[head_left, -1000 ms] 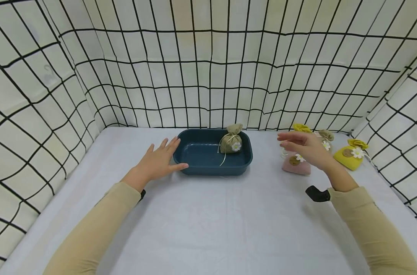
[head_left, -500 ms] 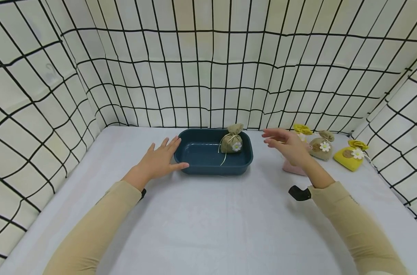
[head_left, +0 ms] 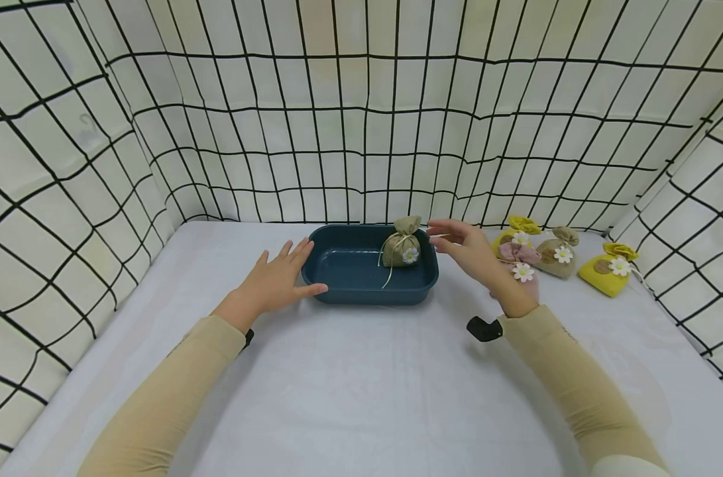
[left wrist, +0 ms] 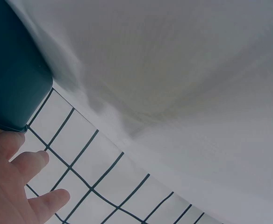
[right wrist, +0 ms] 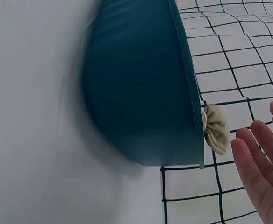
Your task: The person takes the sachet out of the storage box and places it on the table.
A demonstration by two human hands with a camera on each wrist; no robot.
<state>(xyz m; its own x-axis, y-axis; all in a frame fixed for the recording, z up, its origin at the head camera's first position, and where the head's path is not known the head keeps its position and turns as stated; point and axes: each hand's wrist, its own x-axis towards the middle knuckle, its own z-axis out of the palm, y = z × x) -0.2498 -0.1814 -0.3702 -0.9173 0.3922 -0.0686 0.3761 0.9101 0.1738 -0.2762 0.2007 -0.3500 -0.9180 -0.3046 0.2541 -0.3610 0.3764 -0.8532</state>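
A dark blue rectangular basin stands on the white-covered table near the back. Inside its right end sits a small beige drawstring pouch with a white daisy and a trailing cord; its gathered top shows above the rim in the right wrist view. My left hand rests at the basin's left end, fingers spread, fingertips right at the rim. Just past the right rim is my right hand, palm toward the pouch, fingers loosely extended with nothing between them.
To the right lie a pink pouch, a yellow pouch behind it, another beige pouch and a second yellow pouch. White walls with a black grid enclose the table at the back and sides.
My right hand has moved left, from above the pink pouch to the basin's right rim, uncovering the pouches behind it. The left hand and the basin have stayed in place.
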